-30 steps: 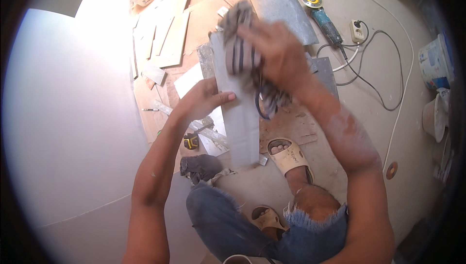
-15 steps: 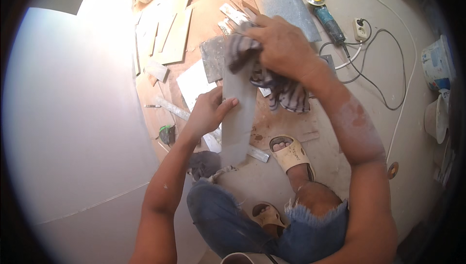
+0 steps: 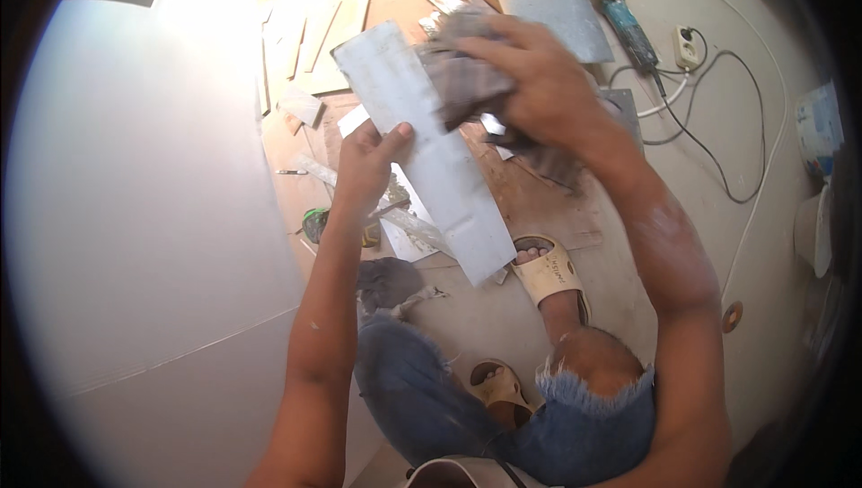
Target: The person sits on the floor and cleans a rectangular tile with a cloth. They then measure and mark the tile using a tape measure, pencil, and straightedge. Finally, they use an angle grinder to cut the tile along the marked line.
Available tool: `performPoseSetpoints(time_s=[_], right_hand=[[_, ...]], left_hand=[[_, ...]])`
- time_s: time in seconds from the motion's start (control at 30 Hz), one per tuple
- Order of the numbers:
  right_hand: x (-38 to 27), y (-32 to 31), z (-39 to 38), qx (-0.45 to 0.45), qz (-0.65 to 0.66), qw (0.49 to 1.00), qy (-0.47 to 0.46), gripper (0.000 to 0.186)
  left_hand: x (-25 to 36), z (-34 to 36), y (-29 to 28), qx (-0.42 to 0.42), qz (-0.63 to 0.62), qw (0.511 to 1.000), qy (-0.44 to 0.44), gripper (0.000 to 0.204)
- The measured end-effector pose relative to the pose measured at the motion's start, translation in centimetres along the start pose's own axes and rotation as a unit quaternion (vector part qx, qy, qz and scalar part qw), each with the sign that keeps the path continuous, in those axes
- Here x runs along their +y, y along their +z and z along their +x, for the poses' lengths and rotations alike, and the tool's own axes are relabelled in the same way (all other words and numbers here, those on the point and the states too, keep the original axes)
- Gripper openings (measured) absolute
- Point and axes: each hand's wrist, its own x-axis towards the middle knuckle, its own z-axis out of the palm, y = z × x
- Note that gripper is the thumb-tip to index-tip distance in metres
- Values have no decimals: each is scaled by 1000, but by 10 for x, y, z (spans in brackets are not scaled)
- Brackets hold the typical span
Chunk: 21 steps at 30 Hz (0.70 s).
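My left hand (image 3: 368,165) grips a long pale grey strip (image 3: 449,201), likely tile or board, by its left edge, thumb on its face. The strip is tilted, its top toward the upper left. My right hand (image 3: 539,84) is closed on a crumpled striped cloth (image 3: 471,84), blurred by motion, beside the strip's upper right. Under them lie white sheets (image 3: 409,241), a narrow translucent bar (image 3: 422,229), wooden boards (image 3: 548,210), a tape measure (image 3: 314,223) and a pen (image 3: 290,172). A dark rag (image 3: 391,286) lies beside my left knee.
An angle grinder (image 3: 628,30) with cord lies near a socket strip (image 3: 685,50). Buckets (image 3: 813,138) line the right side, with a disc (image 3: 732,316) on the floor. A grey sheet (image 3: 539,3) and plank offcuts (image 3: 314,30) lie ahead; a white wall (image 3: 144,201) is left.
The strip has turned from near upright in the picture to slanting, its top further left. My left hand has risen slightly, and my right hand has shifted rightward with the cloth.
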Motion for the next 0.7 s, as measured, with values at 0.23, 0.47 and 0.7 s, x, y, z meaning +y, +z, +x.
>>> performPoseSetpoints(time_s=[0.23, 0.47, 0.7], right_hand=[[6, 26, -62, -260, -27, 961, -89, 16], [53, -18, -170, -412, -335, 846, 38, 32], [22, 75, -130, -269, 324, 827, 373, 42]], left_hand=[[-14, 16, -12, 122, -148, 981, 31, 29], [-68, 9, -49, 311, -337, 888, -25, 27], [-117, 1, 40, 347, -618, 679, -192, 29]])
